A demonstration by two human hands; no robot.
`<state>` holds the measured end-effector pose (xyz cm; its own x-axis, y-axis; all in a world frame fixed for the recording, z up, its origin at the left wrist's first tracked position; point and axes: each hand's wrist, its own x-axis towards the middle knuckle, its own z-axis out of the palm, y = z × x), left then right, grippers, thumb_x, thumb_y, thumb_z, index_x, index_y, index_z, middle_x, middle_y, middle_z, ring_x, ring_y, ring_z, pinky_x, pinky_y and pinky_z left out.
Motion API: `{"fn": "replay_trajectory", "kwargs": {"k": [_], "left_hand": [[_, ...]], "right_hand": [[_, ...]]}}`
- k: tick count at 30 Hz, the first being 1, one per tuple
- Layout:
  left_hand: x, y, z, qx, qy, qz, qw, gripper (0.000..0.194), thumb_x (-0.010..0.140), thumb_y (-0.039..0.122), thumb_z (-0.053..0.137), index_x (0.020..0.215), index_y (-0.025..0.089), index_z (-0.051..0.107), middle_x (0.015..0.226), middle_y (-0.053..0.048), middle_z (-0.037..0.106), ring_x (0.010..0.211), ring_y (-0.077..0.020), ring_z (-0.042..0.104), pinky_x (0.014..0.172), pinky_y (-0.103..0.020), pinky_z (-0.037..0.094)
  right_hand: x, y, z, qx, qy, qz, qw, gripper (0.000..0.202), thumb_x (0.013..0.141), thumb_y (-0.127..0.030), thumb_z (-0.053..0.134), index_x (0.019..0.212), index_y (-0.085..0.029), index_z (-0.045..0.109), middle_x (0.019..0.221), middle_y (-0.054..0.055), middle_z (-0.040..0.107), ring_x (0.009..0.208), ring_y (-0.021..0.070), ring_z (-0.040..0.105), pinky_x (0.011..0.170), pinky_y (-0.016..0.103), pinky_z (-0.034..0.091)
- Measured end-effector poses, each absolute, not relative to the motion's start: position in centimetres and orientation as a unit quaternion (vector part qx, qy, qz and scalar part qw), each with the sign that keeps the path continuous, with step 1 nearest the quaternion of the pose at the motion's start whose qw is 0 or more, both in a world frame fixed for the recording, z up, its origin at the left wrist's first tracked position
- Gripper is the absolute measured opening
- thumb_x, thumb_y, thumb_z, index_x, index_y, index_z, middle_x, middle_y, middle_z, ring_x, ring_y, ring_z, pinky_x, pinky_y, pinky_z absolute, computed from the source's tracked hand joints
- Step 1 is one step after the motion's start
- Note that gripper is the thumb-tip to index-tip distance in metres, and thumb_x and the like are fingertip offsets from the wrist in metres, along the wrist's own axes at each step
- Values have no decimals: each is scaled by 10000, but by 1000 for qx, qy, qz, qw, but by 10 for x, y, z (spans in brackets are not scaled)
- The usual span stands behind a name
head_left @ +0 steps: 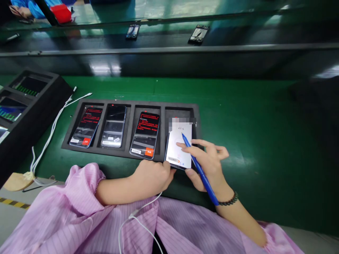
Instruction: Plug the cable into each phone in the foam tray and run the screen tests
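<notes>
The white-lit smartphone point(180, 144) lies in the rightmost compartment of a dark foam tray point(116, 152), partly covered by a blurred patch. My right hand point(213, 167) holds a blue pen point(201, 169) between its fingers, the tip over the lit screen. Its index finger is also over the screen, and the thumb is beside the phone's lower right corner. My left hand point(152, 174) is closed at the phone's bottom edge. From under it runs a white cable point(149, 203); the fingers hide its end.
Left of the lit phone, the tray holds phones with red text point(145, 134) point(86, 127) and a dark-screened phone point(113, 127). Another foam tray point(50, 91) and white cables point(54, 123) are at left. Beyond the ledge lie two phone parts point(198, 34) point(132, 31); a person's hands point(22, 12) show far left.
</notes>
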<state>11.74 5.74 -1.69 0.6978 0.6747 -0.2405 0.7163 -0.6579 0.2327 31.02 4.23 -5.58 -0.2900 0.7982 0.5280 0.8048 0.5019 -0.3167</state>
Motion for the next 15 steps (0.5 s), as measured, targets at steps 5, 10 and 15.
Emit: {"fn": "replay_trajectory", "kwargs": {"k": [5, 10, 15], "left_hand": [[118, 59, -15, 901, 379, -102, 184, 327, 1017, 309, 456, 957, 81, 683, 740, -123, 744, 658, -295, 752, 531, -373, 593], [118, 58, -15, 898, 385, -107, 181, 335, 1023, 318, 451, 963, 82, 680, 741, -129, 746, 655, -300, 753, 536, -369, 588], [118, 58, -12, 896, 393, -110, 178, 345, 1025, 331, 451, 956, 84, 683, 749, -136, 753, 674, -310, 757, 555, -376, 589]], "right_hand": [[305, 38, -55, -461, -842, 19, 278, 467, 991, -554, 318, 1139, -241, 633, 1135, 80, 738, 1191, 332, 544, 895, 467, 255], [308, 39, -54, -454, -841, 12, 295, 510, 1008, -547, 290, 1159, -240, 667, 988, 59, 758, 1075, 299, 586, 870, 455, 259], [322, 40, -53, -460, -809, -45, 362, 422, 1009, -479, 341, 984, -236, 685, 761, 18, 731, 911, 268, 628, 839, 452, 265]]}}
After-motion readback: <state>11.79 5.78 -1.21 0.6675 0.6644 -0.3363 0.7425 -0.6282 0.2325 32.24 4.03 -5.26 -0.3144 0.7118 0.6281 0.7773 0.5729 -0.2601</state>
